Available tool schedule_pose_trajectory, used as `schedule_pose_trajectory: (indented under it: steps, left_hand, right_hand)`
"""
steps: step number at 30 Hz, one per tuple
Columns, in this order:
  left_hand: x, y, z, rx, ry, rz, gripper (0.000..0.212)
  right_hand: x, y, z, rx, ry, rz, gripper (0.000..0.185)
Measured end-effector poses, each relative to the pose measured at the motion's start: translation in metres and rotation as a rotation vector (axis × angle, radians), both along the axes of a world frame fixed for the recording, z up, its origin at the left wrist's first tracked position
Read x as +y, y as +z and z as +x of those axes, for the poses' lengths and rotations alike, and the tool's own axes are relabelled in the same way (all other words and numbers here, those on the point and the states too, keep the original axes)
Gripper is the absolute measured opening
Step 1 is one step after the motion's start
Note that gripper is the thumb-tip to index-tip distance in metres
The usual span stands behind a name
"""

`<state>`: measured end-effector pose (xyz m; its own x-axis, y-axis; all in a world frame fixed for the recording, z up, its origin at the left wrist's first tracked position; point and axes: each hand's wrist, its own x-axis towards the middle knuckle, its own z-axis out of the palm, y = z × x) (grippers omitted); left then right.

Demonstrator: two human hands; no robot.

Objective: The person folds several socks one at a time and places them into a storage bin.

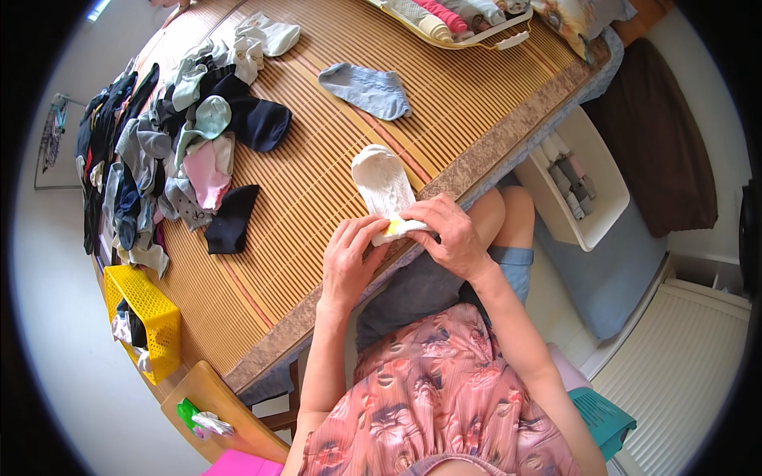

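Observation:
A white sock [381, 178] with a yellow patch lies near the front edge of a bamboo mat [303, 196], its toe pointing away from me. My left hand [351, 256] pinches the left side of its near end between thumb and fingers. With thumb below and fingers above, my right hand [443, 235] grips the right side of the same end, which looks folded or rolled. Farther back, a light blue sock [366, 90] rests flat and untouched. To the left spreads a heap of loose socks, among them a pink sock [205, 172] and a black sock [233, 220].
Rolled items fill a white-rimmed basket [476, 41] at the back. A yellow plastic basket [161, 309] with clothing stands at the left edge. Right of the mat, a cream bin [607, 196] holds rolled socks, near a person's bare knees [515, 208]. A wooden board [214, 404] is at lower left.

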<state>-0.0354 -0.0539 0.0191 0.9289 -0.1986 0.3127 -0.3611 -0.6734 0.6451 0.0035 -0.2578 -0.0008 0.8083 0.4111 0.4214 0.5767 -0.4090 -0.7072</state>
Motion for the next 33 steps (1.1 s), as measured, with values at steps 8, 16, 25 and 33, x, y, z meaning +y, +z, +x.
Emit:
schedule_pose_trajectory:
  steps: [8,16,25,33]
  left_hand:
    - [-0.012,-0.001,0.006,-0.044,0.192,0.017,0.019]
    - [-0.023,-0.004,0.016,-0.167,0.355,0.073,0.022]
    - [-0.022,-0.008,0.013,-0.199,0.21,0.131,0.042]
    - [-0.021,-0.001,0.011,-0.075,0.169,0.038,0.037]
  right_hand:
    - [0.01,0.005,0.001,0.158,-0.076,0.084,0.031]
    - [0.024,0.012,0.008,0.311,-0.297,0.106,0.028]
    - [0.02,0.007,0.007,-0.134,-0.212,-0.123,0.047]
    - [0.014,0.009,0.01,-0.067,-0.216,-0.056,0.031]
